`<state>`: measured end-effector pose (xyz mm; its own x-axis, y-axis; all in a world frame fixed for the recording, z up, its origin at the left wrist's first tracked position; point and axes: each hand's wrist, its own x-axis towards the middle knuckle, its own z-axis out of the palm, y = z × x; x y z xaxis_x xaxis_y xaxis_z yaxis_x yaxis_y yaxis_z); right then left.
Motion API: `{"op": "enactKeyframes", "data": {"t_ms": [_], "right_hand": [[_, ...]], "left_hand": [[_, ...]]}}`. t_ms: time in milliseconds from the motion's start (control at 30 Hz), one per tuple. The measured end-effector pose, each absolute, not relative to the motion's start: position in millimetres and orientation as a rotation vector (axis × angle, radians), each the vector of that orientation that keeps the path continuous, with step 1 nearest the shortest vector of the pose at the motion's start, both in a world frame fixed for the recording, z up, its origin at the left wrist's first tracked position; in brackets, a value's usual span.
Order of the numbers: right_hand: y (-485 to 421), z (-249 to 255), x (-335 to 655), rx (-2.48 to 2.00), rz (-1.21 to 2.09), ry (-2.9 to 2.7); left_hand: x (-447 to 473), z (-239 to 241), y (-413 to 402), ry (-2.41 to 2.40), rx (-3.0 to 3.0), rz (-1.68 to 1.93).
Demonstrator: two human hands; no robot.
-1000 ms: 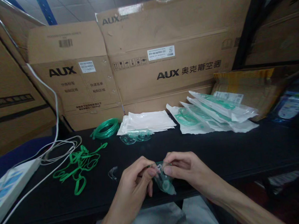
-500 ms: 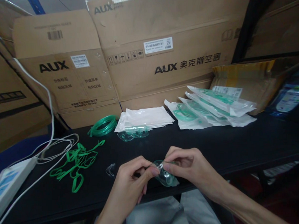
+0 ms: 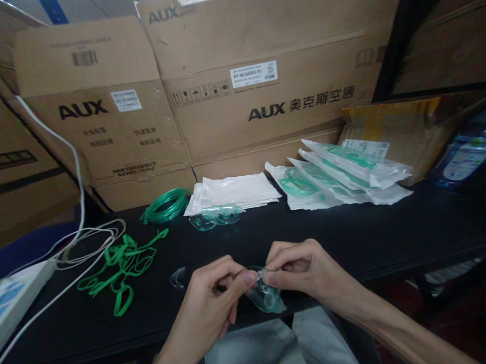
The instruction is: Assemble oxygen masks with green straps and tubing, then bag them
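Note:
A clear green oxygen mask [image 3: 267, 300] hangs between my hands over the front edge of the table. My left hand [image 3: 219, 289] pinches its upper rim from the left, thumb against bent fingers. From the right, my right hand [image 3: 298, 266] grips the same rim, its thumb close to the left thumb. A small pale piece shows between the two thumbs; the fingertips cover most of it. Left of my hands lie small clear curved pieces [image 3: 177, 278]. Farther left is a tangle of green elastic straps [image 3: 127, 267].
Coiled green tubing [image 3: 165, 206], more clear green masks [image 3: 215, 218] and stacked white pouches [image 3: 239, 190] line the back. Sealed packs with green contents [image 3: 336, 177] lie at right, before a bottle [image 3: 467, 148]. A white power strip [image 3: 21, 297] and cables are at left; cardboard boxes [image 3: 260, 40] stand behind.
My thumbs have come closer together over the pale piece on the mask's rim. The mask sits slightly lower, and the whole view has shifted a little.

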<state>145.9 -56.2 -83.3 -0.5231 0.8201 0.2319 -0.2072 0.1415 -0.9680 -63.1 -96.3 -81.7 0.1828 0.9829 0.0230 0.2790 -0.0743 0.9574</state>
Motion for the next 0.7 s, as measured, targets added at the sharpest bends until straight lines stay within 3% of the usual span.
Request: {"op": "enactKeyframes", "data": {"t_ms": [700], "right_hand": [[-58.7,-87.6,146.8,-0.622,1.589,-1.607]], "left_hand": [[-65.4,-78.9,-92.9,1.183,1.512,0.950]]}}
